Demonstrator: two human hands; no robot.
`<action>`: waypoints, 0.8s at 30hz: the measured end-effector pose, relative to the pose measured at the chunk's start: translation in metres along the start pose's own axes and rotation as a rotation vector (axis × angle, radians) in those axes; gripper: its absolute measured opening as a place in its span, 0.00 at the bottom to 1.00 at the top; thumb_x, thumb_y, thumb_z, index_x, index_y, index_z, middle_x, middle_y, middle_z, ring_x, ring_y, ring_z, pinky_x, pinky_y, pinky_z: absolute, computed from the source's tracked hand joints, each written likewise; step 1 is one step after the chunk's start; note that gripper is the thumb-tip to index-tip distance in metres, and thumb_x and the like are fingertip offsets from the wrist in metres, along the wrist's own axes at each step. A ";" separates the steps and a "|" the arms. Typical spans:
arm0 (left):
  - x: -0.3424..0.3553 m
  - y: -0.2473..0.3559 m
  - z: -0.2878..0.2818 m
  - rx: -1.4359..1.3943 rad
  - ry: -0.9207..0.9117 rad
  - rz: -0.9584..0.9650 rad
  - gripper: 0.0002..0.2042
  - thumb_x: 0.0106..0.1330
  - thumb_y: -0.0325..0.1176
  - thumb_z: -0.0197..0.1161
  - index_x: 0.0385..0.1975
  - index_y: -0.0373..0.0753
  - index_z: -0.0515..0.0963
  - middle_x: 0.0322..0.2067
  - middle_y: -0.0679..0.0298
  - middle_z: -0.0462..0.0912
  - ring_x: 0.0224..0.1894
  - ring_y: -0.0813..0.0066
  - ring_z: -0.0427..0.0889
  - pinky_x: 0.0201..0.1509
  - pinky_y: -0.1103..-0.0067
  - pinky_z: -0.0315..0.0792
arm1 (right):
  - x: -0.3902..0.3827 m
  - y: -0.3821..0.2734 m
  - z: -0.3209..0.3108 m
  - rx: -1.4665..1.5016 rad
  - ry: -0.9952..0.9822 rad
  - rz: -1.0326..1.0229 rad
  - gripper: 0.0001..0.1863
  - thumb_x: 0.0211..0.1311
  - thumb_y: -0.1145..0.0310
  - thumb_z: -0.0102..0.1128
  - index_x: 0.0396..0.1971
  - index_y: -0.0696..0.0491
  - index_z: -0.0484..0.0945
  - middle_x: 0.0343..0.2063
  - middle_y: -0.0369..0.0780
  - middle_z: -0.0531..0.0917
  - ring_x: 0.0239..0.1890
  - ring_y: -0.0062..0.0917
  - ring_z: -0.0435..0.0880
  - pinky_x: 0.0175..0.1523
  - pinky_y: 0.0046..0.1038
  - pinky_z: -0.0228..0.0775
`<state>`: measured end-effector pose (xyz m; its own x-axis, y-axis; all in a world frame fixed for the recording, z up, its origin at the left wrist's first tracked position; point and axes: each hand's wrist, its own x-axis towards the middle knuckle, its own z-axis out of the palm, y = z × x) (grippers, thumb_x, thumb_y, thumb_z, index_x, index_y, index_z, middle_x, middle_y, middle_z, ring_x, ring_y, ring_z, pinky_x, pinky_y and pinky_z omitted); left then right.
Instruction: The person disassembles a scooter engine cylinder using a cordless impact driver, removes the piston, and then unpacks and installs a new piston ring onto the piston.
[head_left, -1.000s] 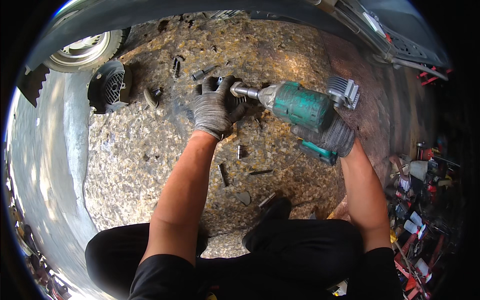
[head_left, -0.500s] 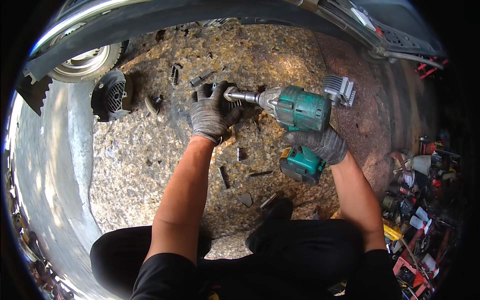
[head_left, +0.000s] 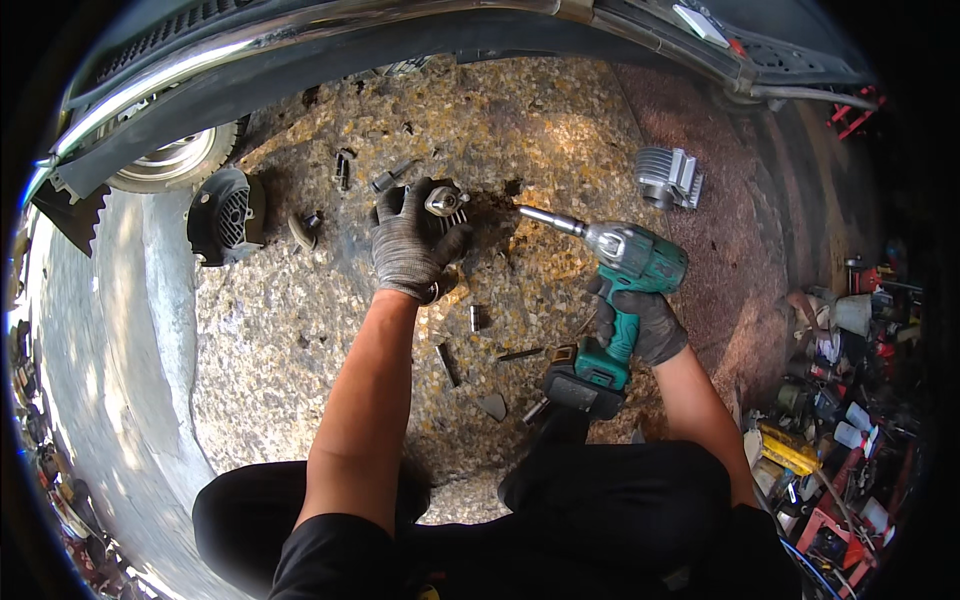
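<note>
My gloved left hand [head_left: 408,245] is wrapped round a small finned metal engine part [head_left: 446,202], which it partly hides. In my gloved right hand [head_left: 645,322] is the grip of a green cordless impact wrench [head_left: 640,262]. The wrench carries a long socket [head_left: 552,218] that points left toward the metal part, with a gap between them. Its battery [head_left: 585,388] hangs low, near my shoe. Below my left hand, a short socket [head_left: 475,318] and a thin metal rod [head_left: 446,365] lie on the ground. Just beyond that hand lies a bolt-like piece [head_left: 392,176].
A finned cylinder [head_left: 668,178] stands at the far right. To the left lie a black slotted cover [head_left: 228,216] and a small round part [head_left: 302,232]. A vehicle's side [head_left: 300,50] and a wheel [head_left: 180,160] border the far edge. Cluttered tools [head_left: 850,400] fill the right side.
The impact wrench has come off the metal part and swung right and toward me, its battery lower. My left hand stays round the part.
</note>
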<state>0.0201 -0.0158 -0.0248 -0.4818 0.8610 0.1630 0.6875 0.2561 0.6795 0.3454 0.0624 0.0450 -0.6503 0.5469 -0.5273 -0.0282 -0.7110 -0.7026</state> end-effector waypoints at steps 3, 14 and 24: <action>-0.001 -0.006 0.000 0.002 -0.006 0.004 0.37 0.43 0.50 0.77 0.57 0.51 0.72 0.56 0.50 0.69 0.59 0.43 0.67 0.62 0.58 0.65 | -0.023 0.021 -0.054 0.167 0.081 0.003 0.29 0.49 0.65 0.70 0.50 0.62 0.74 0.22 0.39 0.80 0.20 0.28 0.82 0.25 0.31 0.77; -0.014 -0.057 -0.001 -0.922 0.152 -0.279 0.35 0.51 0.26 0.77 0.59 0.38 0.65 0.51 0.62 0.77 0.52 0.71 0.76 0.59 0.72 0.72 | -0.112 0.084 -0.191 0.269 0.757 0.180 0.18 0.57 0.63 0.66 0.46 0.53 0.77 0.26 0.37 0.80 0.27 0.30 0.81 0.30 0.37 0.76; -0.017 -0.046 -0.013 -0.907 0.279 -0.430 0.34 0.53 0.24 0.74 0.60 0.39 0.65 0.50 0.60 0.77 0.50 0.70 0.78 0.54 0.75 0.75 | -0.004 0.061 -0.144 -1.191 0.725 0.225 0.22 0.58 0.52 0.65 0.44 0.53 0.82 0.41 0.48 0.84 0.44 0.43 0.82 0.51 0.43 0.73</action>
<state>-0.0101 -0.0476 -0.0496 -0.7774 0.6135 -0.1388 -0.1824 -0.0087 0.9832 0.4554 0.0805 -0.0640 -0.0150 0.8352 -0.5497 0.9087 -0.2180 -0.3561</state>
